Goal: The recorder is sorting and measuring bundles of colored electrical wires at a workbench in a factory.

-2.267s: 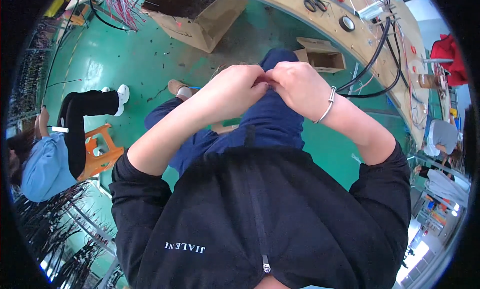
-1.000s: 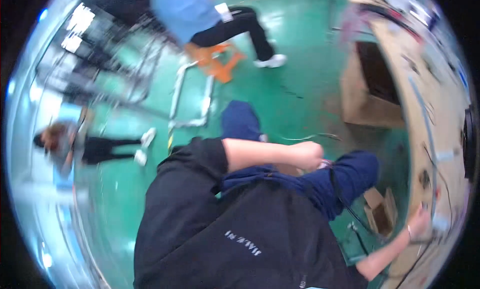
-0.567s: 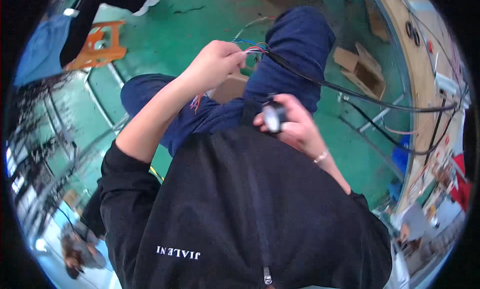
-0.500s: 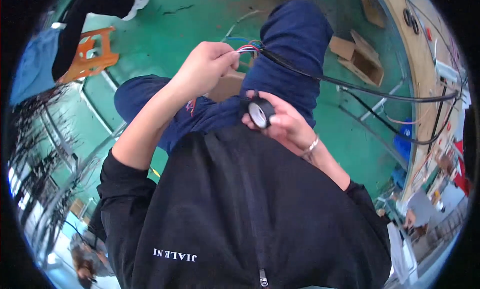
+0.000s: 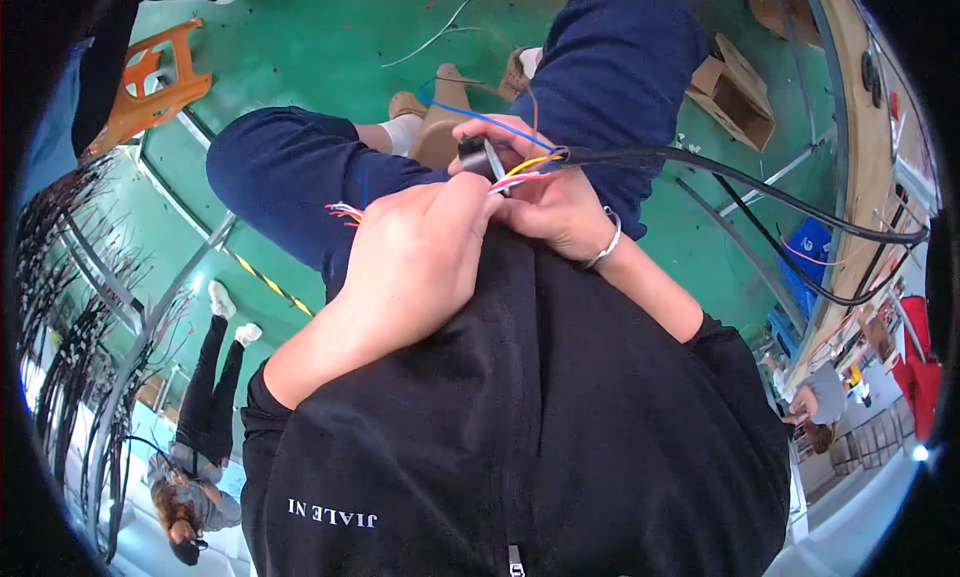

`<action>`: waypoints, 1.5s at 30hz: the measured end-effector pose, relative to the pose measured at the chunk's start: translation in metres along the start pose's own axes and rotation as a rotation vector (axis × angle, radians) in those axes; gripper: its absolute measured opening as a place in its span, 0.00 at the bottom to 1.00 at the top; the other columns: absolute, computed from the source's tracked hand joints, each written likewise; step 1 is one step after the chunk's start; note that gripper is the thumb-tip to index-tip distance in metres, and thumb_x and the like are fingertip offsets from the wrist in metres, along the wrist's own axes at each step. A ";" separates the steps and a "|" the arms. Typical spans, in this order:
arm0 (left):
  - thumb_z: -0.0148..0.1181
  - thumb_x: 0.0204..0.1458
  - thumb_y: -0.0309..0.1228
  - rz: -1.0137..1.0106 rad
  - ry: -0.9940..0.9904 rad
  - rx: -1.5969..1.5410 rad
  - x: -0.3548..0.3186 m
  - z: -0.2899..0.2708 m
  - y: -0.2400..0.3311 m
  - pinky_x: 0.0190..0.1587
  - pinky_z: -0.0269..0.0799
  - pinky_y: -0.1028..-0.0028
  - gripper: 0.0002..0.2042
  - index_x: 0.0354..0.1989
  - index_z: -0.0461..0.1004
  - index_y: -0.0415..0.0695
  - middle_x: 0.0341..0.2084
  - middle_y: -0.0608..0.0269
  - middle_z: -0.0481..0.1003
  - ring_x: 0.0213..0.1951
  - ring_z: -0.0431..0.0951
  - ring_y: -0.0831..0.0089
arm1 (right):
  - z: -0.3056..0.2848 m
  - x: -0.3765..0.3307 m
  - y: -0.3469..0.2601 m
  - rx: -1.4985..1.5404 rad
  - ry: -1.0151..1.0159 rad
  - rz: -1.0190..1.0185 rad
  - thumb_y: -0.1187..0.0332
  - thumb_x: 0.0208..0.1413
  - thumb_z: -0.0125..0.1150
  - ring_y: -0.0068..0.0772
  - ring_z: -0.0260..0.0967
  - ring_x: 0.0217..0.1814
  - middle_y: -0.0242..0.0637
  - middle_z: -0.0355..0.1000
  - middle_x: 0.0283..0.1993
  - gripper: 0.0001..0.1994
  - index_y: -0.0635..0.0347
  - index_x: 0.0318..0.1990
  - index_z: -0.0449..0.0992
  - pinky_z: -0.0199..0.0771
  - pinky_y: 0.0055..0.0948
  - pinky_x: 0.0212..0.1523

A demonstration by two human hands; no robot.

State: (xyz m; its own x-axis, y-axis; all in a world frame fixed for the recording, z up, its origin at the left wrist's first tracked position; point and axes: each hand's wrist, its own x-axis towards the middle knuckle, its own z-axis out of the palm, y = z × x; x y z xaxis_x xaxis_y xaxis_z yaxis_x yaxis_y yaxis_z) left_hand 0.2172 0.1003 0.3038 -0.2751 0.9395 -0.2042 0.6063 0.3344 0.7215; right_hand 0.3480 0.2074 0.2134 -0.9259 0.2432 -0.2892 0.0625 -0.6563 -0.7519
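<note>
My left hand (image 5: 410, 242) is closed around a bundle of thin coloured wires (image 5: 520, 177), and their loose ends poke out at its left side. These wires, red, white and yellow among them, come out of a thick black cable (image 5: 660, 154) that runs in from the right. A blue wire (image 5: 478, 115) stands apart from the bundle and bends away to the left. My right hand (image 5: 550, 202) grips a roll of black tape (image 5: 482, 160) close against the wires. Both hands meet over my lap, and some fingertips are hidden behind the left hand.
A wooden bench edge (image 5: 852, 157) runs along the right, with the black cable looping from it. An open cardboard box (image 5: 735, 92) lies on the green floor. At left are an orange plastic stool (image 5: 165, 77) and many hanging black cables (image 5: 70, 347). Another person (image 5: 200, 477) stands lower left.
My left hand has come down and right, now holding the wires beside my right hand. The tape roll has moved up to the wires. The view has shifted a little.
</note>
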 end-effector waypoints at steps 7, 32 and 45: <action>0.54 0.57 0.25 -0.068 -0.045 -0.144 -0.002 -0.001 0.005 0.27 0.69 0.65 0.04 0.31 0.71 0.38 0.19 0.53 0.70 0.24 0.75 0.55 | -0.012 -0.011 -0.009 -0.006 -0.041 0.078 0.79 0.41 0.64 0.27 0.60 0.64 0.34 0.61 0.63 0.34 0.63 0.61 0.63 0.57 0.30 0.66; 0.52 0.61 0.28 -0.282 -0.161 -0.522 -0.005 -0.008 0.010 0.27 0.65 0.75 0.10 0.29 0.72 0.36 0.19 0.62 0.71 0.22 0.70 0.74 | -0.009 -0.042 -0.015 0.322 -0.160 0.101 0.60 0.42 0.71 0.31 0.61 0.63 0.38 0.62 0.60 0.36 0.66 0.59 0.66 0.55 0.32 0.66; 0.50 0.62 0.26 -0.177 -0.160 -0.715 0.002 0.007 0.006 0.34 0.76 0.74 0.09 0.37 0.73 0.31 0.24 0.55 0.79 0.30 0.82 0.70 | 0.017 -0.045 -0.022 0.405 0.036 0.095 0.56 0.43 0.69 0.22 0.56 0.38 0.35 0.62 0.48 0.23 0.50 0.45 0.67 0.56 0.22 0.38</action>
State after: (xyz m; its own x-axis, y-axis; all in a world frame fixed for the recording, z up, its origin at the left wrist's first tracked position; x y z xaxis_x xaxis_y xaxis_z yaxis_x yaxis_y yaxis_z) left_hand 0.2257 0.1047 0.3035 -0.1785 0.8937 -0.4115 -0.0837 0.4029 0.9114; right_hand 0.3816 0.1988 0.2536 -0.9090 0.1880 -0.3720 -0.0111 -0.9031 -0.4292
